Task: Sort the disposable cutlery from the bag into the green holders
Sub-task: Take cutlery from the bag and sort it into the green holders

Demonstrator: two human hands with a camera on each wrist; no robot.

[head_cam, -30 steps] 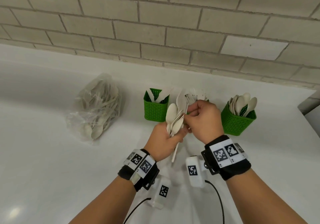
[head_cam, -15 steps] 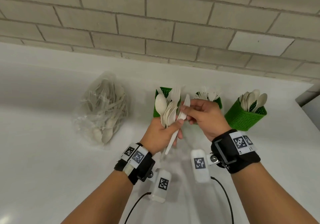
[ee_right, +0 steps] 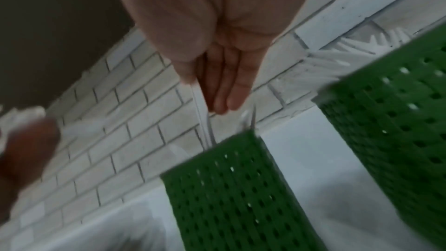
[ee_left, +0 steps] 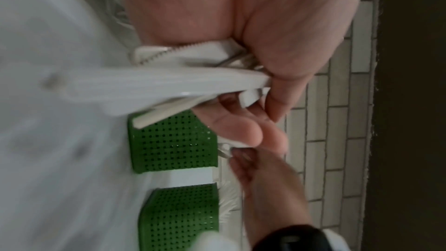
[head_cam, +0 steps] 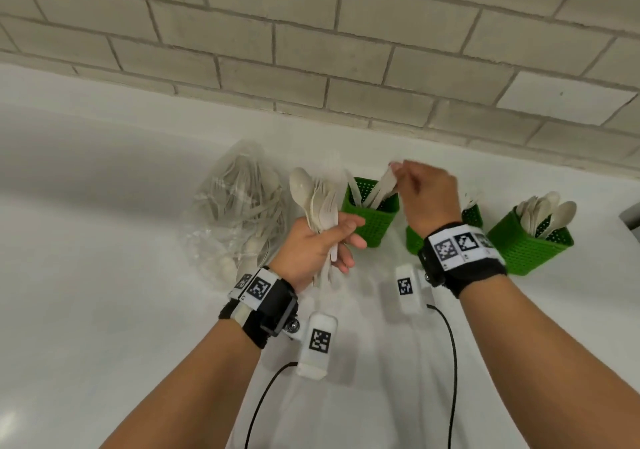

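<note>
Knife going into the leftmost green holder, the one that already has knives in it. Right hand is above the rim. In the right wrist view its fingers look straight and pressed together, with a thin white strip running beside them down toward the holder. Head view is motion-blurred there, so I can't tell whether the hand is pinching the knife or has just let go.

How I'd do this step well:
- Aim the lower end inside the rim, clear of the knives leaning in there, then let it slide down. No dropping from height; a light holder like this probably tips or skids.
- Keep it near upright so it doesn't jam on the perforated wall.
- Pull the hand straight up afterward, so it doesn't snag the other handles.

Left hand is curled around a mixed bundle: spoons and at least one fork up top in the head view, serrated knife edges showing in the left wrist view. It hangs just left of the knife holder. Judgement: keep that grip firm and steady while the right hand picks singles off it.

Outward: middle holder has forks, mostly hidden behind the right wrist. Right holder has spoons. Clear bag lies on the white counter left of everything, plenty of cutlery inside. Lots of sorting left.
</note>
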